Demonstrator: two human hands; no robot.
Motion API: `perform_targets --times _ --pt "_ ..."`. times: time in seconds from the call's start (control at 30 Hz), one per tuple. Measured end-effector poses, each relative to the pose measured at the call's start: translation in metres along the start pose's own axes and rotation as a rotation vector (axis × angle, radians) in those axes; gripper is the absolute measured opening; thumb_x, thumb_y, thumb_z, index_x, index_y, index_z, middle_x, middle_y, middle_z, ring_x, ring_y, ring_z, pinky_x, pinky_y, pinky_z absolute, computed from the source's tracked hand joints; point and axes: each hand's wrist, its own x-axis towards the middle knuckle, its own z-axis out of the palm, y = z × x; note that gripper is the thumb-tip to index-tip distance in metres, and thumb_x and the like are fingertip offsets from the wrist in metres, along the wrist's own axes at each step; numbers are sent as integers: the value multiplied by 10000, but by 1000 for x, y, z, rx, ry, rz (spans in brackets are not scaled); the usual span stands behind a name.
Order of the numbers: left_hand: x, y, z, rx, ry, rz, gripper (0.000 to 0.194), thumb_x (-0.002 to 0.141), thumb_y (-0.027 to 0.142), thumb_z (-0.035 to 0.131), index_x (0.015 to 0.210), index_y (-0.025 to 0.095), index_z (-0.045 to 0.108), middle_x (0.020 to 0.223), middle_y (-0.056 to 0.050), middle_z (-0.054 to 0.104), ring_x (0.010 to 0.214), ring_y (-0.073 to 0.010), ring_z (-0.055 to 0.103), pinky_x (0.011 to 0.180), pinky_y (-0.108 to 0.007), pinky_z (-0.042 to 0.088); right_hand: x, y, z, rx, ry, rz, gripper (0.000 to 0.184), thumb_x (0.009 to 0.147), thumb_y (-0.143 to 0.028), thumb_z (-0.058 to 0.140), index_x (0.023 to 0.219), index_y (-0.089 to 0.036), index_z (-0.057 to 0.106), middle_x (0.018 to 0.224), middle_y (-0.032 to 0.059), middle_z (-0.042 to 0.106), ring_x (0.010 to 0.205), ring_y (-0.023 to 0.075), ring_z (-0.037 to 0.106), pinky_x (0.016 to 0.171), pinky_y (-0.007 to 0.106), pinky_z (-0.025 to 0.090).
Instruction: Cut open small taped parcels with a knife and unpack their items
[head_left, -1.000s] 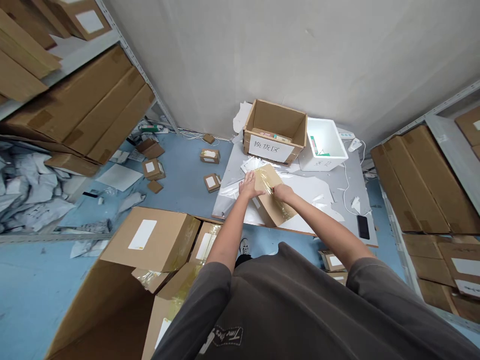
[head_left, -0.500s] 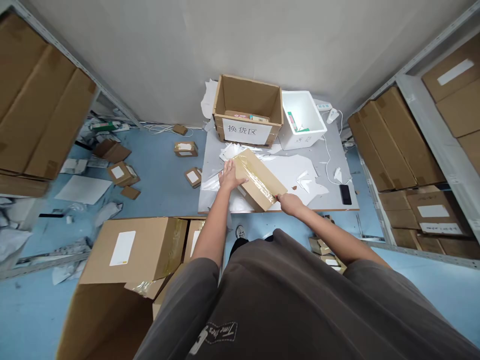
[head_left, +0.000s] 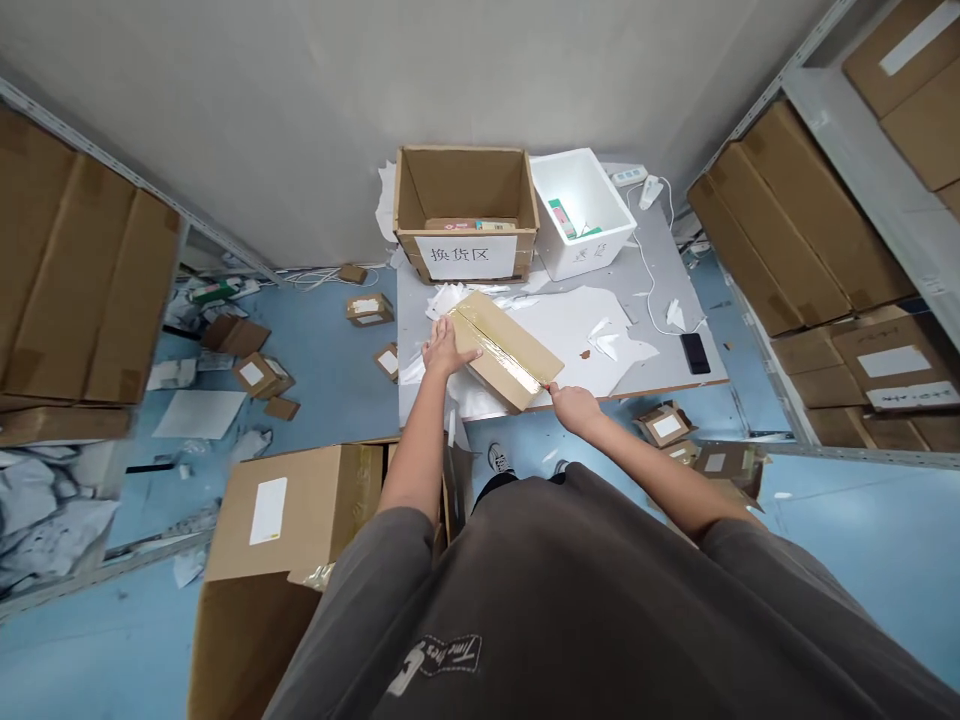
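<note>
A closed cardboard box (head_left: 529,338) lies at a slant on the paper-strewn table, its near corner by the front edge. Shiny tape (head_left: 517,370) runs along its top seam, where a dark line now shows. My left hand (head_left: 444,350) presses flat on the box's left end, fingers stretched and thumb out to the side. At the opposite end of the seam, my right hand (head_left: 574,408) is closed around a small cutter (head_left: 548,386). Only a bit of red shows at its tip; the rest is hidden in my fist.
Behind stand an open carton (head_left: 466,257) with a handwritten sign and a white foam box (head_left: 589,245). A phone (head_left: 695,353) lies at the table's right. Large cartons (head_left: 285,515) stand at lower left. Shelves with boxes (head_left: 795,220) flank both sides.
A dark line has appeared along the box's taped seam. Both hands stay at their ends of the box. The view has shifted, showing more floor at the right.
</note>
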Motion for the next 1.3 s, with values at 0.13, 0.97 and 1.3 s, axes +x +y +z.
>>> perform_targets --times 0.13,0.97,1.3 --pt "-2 5 -4 41 -13 -22 1232 881 813 637 1780 238 20 1852 -126 48 1714 -337 25 1318 -601 274 -8 3 8 -10 43 -44 483 1058 -249 573 1508 -82 527 1240 277 750 1226 326 737 1016 365 528" --pt "-50 167 35 454 -109 525 839 756 188 847 1528 317 541 1458 -168 554 1333 -370 572 1061 -469 518 73 127 38 1188 337 -143 301 906 -257 576 1203 -253 522 863 -30 711 628 164 726 637 269 558" --pt "-46 159 37 439 -106 571 863 780 433 881 1557 290 532 1524 -177 525 1410 -401 513 1085 -492 520 120 109 61 1439 397 -138 341 872 -406 602 1145 -290 433 796 -71 649 624 169 707 581 270 564"
